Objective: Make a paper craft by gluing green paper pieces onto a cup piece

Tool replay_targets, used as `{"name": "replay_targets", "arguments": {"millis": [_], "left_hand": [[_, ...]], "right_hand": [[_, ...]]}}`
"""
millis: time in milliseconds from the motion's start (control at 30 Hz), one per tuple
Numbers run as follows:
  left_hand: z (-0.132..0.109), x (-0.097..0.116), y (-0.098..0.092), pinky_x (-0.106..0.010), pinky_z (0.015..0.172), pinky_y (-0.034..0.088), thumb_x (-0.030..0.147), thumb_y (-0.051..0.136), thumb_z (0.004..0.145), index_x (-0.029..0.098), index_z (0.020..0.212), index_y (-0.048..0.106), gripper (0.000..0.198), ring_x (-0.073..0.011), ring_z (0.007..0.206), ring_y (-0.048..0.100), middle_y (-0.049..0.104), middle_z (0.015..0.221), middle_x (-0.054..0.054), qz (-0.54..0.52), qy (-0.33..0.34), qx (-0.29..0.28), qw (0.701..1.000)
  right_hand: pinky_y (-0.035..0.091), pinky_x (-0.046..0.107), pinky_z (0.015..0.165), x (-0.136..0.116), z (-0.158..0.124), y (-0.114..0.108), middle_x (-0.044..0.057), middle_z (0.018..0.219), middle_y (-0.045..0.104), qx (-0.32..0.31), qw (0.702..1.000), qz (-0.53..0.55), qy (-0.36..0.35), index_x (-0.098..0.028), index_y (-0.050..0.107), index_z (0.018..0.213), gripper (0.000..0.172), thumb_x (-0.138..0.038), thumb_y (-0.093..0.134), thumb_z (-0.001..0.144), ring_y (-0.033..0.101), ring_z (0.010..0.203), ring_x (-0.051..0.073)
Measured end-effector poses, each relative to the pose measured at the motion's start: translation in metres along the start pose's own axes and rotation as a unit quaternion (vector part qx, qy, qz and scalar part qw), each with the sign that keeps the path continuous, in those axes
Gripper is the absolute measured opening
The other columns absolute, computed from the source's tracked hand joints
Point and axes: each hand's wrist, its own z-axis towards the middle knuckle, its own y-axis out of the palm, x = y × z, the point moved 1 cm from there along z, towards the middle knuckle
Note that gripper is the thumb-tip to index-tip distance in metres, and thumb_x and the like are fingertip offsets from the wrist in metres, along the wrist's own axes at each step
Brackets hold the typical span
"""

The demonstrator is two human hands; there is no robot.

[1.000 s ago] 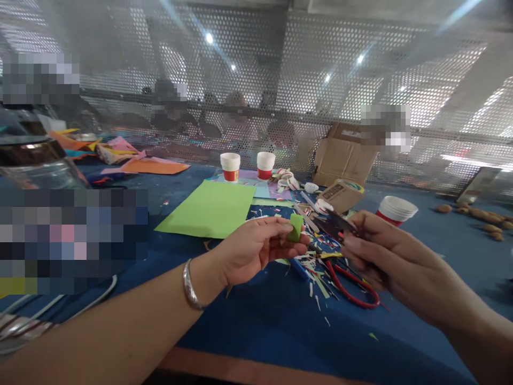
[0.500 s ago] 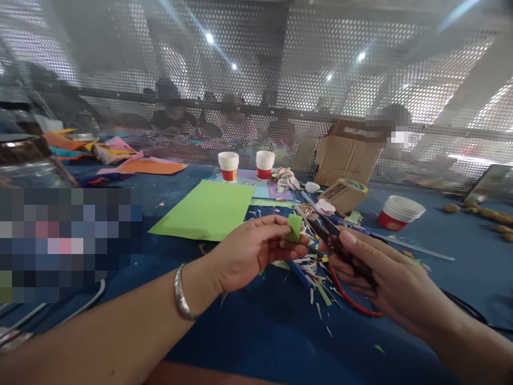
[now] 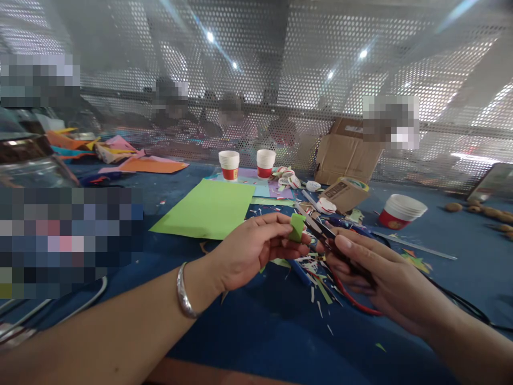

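Note:
Between thumb and fingers, my left hand (image 3: 262, 243) pinches a small piece of green paper (image 3: 297, 227), held up above the table. My right hand (image 3: 372, 262) is closed around a pair of scissors (image 3: 326, 235), whose blades point up and left, beside the paper's right edge. The scissors' handles are mostly hidden by my fingers. A large green sheet (image 3: 206, 208) lies flat behind my left hand. Below both hands, thin paper scraps (image 3: 320, 286) are scattered on the blue table.
Two stacks of paper cups (image 3: 229, 166) stand at the back, and another cup stack (image 3: 402, 211) at the right. A cardboard box (image 3: 348, 152) leans against the perforated screen (image 3: 280, 64). Orange paper (image 3: 156, 164) lies at the back left, near a glass jar (image 3: 32, 160). A red cable (image 3: 352, 299) curves below my right hand.
The scissors' blades have come closer to the green paper, which has tilted slightly to the right. My right hand has shifted a little left.

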Motion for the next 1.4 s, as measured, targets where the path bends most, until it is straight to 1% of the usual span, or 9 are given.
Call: {"name": "replay_targets", "arguments": {"millis": [133, 400, 633, 800, 1100, 1167, 1233, 1333, 1400], "left_hand": [[0.0006, -0.0002, -0.0009, -0.027, 0.079, 0.058, 0.013, 0.059, 0.092, 0.014, 0.085, 0.063, 0.008, -0.0158, 0.076, 0.075, 0.078, 0.089, -0.008, 0.011, 0.01, 0.0, 1.0], [-0.0004, 0.0004, 0.0009, -0.029, 0.08, 0.058, 0.013, 0.059, 0.092, 0.015, 0.085, 0.061, 0.007, -0.0163, 0.077, 0.075, 0.077, 0.091, -0.009, 0.016, 0.005, 0.019, 1.0], [0.0007, 0.0003, -0.0004, -0.03, 0.081, 0.057, 0.015, 0.061, 0.091, 0.015, 0.085, 0.062, 0.006, -0.0162, 0.077, 0.074, 0.077, 0.091, -0.008, 0.027, 0.01, 0.021, 0.999], [0.0013, -0.0015, -0.0013, -0.032, 0.082, 0.057, 0.018, 0.064, 0.09, 0.015, 0.085, 0.064, 0.005, -0.0164, 0.078, 0.073, 0.077, 0.091, -0.008, 0.037, 0.02, 0.013, 0.999], [0.0, -0.0007, 0.0006, -0.03, 0.079, 0.058, 0.016, 0.062, 0.09, 0.015, 0.083, 0.064, 0.008, -0.0156, 0.077, 0.073, 0.077, 0.09, -0.007, 0.047, 0.025, 0.011, 0.998], [0.0, -0.0009, 0.0012, -0.031, 0.08, 0.058, 0.018, 0.063, 0.09, 0.015, 0.084, 0.065, 0.007, -0.0159, 0.077, 0.073, 0.077, 0.091, -0.006, 0.066, 0.033, 0.012, 0.997], [-0.0003, -0.0014, 0.0016, -0.031, 0.08, 0.058, 0.019, 0.063, 0.09, 0.015, 0.087, 0.067, 0.006, -0.0155, 0.076, 0.073, 0.076, 0.09, -0.006, 0.111, 0.046, 0.02, 0.993], [-0.0013, -0.002, 0.002, -0.028, 0.078, 0.057, 0.019, 0.064, 0.091, 0.015, 0.089, 0.07, 0.007, -0.0141, 0.075, 0.071, 0.075, 0.086, -0.005, 0.192, 0.071, 0.031, 0.978], [-0.0023, -0.0018, 0.0029, -0.025, 0.075, 0.057, 0.019, 0.065, 0.091, 0.015, 0.088, 0.072, 0.009, -0.0135, 0.075, 0.071, 0.073, 0.083, -0.004, 0.234, 0.089, 0.026, 0.968]], "right_hand": [[0.014, 0.02, 0.046, -0.0006, 0.0003, 0.0, -0.004, 0.069, 0.041, -0.003, 1.0, 0.013, 0.007, -0.019, 0.056, 0.083, 0.035, -0.05, 0.065, 0.093, 0.021, 0.055, 0.006], [0.013, 0.018, 0.044, 0.0004, -0.0003, -0.0032, -0.004, 0.069, 0.041, 0.01, 1.0, 0.012, 0.012, -0.019, 0.054, 0.082, 0.036, -0.051, 0.067, 0.092, 0.02, 0.053, 0.006], [0.012, 0.02, 0.044, 0.0013, 0.0002, -0.0047, -0.005, 0.068, 0.041, 0.006, 1.0, 0.009, 0.008, -0.019, 0.059, 0.086, 0.033, -0.05, 0.065, 0.093, 0.021, 0.053, 0.006], [0.012, 0.02, 0.044, 0.0018, 0.0009, -0.005, -0.005, 0.069, 0.041, -0.005, 1.0, 0.013, 0.007, -0.018, 0.06, 0.088, 0.034, -0.051, 0.065, 0.093, 0.02, 0.053, 0.005], [0.011, 0.02, 0.045, 0.0039, 0.002, -0.0076, -0.005, 0.069, 0.041, -0.003, 1.0, 0.013, 0.011, -0.018, 0.058, 0.088, 0.033, -0.05, 0.064, 0.094, 0.02, 0.053, 0.006], [0.011, 0.02, 0.045, 0.0036, 0.0017, -0.0075, -0.005, 0.069, 0.041, -0.003, 1.0, 0.011, 0.01, -0.019, 0.057, 0.087, 0.033, -0.05, 0.065, 0.094, 0.02, 0.054, 0.006], [0.011, 0.02, 0.044, 0.0032, 0.0013, -0.0072, -0.005, 0.069, 0.041, -0.006, 1.0, 0.01, 0.008, -0.019, 0.054, 0.086, 0.034, -0.05, 0.065, 0.094, 0.02, 0.053, 0.006], [0.012, 0.019, 0.044, 0.0027, 0.001, -0.0064, -0.005, 0.07, 0.041, -0.015, 1.0, 0.012, 0.01, -0.019, 0.052, 0.084, 0.035, -0.049, 0.065, 0.094, 0.019, 0.053, 0.006], [0.012, 0.019, 0.044, 0.0027, 0.001, -0.0058, -0.005, 0.07, 0.04, -0.017, 1.0, 0.013, 0.015, -0.019, 0.051, 0.083, 0.035, -0.049, 0.064, 0.094, 0.018, 0.053, 0.006]]}}
